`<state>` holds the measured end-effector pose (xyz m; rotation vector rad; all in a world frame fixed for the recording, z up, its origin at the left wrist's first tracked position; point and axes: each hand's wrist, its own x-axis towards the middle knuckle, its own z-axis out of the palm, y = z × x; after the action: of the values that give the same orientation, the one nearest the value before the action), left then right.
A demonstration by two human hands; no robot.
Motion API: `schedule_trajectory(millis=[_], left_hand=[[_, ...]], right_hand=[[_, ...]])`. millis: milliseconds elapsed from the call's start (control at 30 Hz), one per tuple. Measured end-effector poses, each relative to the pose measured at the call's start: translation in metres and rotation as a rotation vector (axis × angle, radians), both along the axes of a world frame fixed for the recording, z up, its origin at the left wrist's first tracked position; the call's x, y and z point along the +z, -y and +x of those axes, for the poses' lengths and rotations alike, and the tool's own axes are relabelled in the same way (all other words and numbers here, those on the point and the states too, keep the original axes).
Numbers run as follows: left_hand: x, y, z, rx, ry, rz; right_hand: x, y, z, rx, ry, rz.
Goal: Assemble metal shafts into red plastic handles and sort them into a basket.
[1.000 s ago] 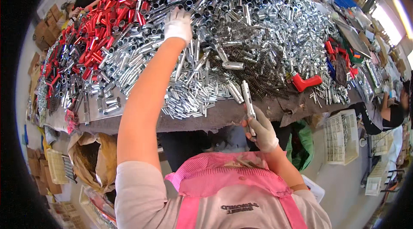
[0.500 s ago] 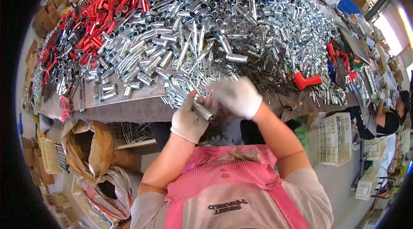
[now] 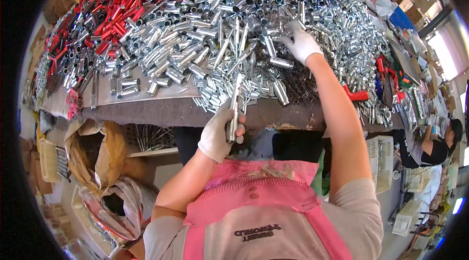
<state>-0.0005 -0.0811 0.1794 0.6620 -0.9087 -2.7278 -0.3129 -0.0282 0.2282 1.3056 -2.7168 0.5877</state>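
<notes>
My left hand (image 3: 220, 130), in a white glove, grips a shiny metal tube (image 3: 236, 108) near the table's front edge. The tube stands nearly upright in the picture, with slots or holes along its upper part. My right hand (image 3: 304, 46), also gloved in white, reaches far over the table with fingers and thumb apart. It is over the border between dark coil springs (image 3: 305, 84) and silver metal parts, with nothing visible in it. Beyond the held tube lie thin metal pins (image 3: 215, 95). A short wide tube (image 3: 280, 92) rests beside the springs.
Silver tubes (image 3: 161, 59) and red parts (image 3: 117, 20) are heaped at left, small silver fittings (image 3: 351, 40) at right. A red elbow-shaped piece (image 3: 356, 95) lies below my right forearm. Open sacks (image 3: 105, 155) and a white crate (image 3: 386, 157) stand below the table. Other people work farther off.
My right hand has left my left hand and gone far out over the heap. My left hand keeps its tube, now turned more upright. The short wide tube beside the springs now shows.
</notes>
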Motion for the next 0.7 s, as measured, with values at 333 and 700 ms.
schedule_trajectory(millis=[333, 700], left_hand=[[-0.012, 0.017, -0.011, 0.034, -0.011, 0.157], [-0.009, 0.029, -0.011, 0.022, -0.034, -0.078]], right_hand=[[0.005, 0.007, -0.045, -0.011, 1.798, -1.342], [-0.026, 0.014, 0.118, 0.339, 1.579, -1.011]])
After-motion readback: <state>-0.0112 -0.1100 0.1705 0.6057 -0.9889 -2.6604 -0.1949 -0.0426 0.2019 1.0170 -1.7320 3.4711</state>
